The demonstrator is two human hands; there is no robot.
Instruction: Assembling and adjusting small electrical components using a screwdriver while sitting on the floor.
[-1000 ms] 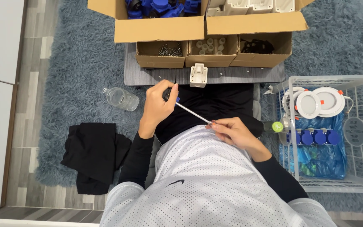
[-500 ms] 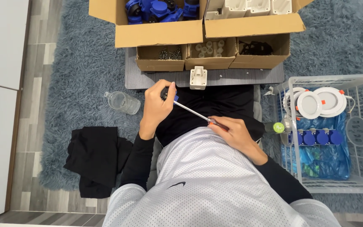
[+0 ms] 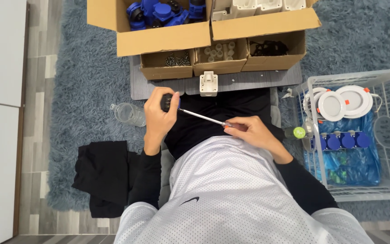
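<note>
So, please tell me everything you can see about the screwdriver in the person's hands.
The screwdriver has a dark handle with a blue collar and a thin, shiny shaft that looks like metal. It lies almost level above the person's lap, sloping slightly down to the right. The left hand wraps the handle; the right hand pinches the tip end, so the tip itself is hidden.

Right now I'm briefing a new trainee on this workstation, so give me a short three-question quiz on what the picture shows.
1. True or false: the left hand grips the screwdriver by its handle.
2. What does the right hand pinch? A) the shaft's tip end B) a clear bottle C) a white lamp
3. Which colour are the parts in the big open box?

Key: 1 true; 2 A; 3 blue.
</note>
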